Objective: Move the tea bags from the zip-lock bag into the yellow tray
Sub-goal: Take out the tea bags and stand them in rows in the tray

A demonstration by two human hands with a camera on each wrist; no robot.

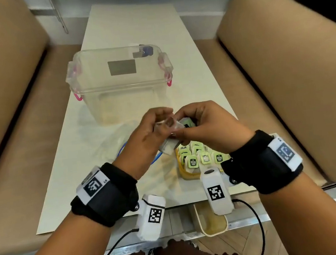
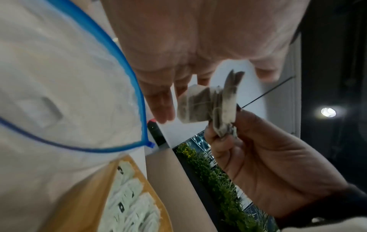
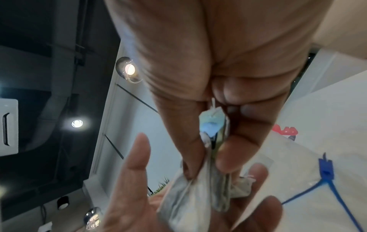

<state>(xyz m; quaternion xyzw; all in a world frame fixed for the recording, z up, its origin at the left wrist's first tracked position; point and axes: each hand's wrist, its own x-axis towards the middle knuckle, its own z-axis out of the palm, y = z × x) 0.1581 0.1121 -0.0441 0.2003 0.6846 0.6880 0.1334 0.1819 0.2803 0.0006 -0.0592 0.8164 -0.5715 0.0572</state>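
My right hand point(image 1: 184, 130) pinches a small bunch of tea bags point(image 1: 168, 146) in the air above the table, thumb against fingers point(image 3: 228, 157). My left hand point(image 1: 162, 123) lies against the same bunch point(image 2: 198, 108), its fingers point(image 2: 163, 103) straight and loose and the thumb apart. The yellow tray point(image 1: 185, 175) sits just below my right wrist and holds several green-labelled tea bags point(image 1: 192, 163). The clear zip-lock bag point(image 1: 111, 145), with a blue zip point(image 2: 127, 62), lies flat on the table under my left hand with its mouth open.
A clear plastic box point(image 1: 120, 80) with pink clips stands behind my hands in mid-table. Tan sofas point(image 1: 292, 72) flank the narrow white table point(image 1: 131, 27). A cream tray point(image 1: 212, 220) sits below the table's front edge. Cables run from both wrist cameras.
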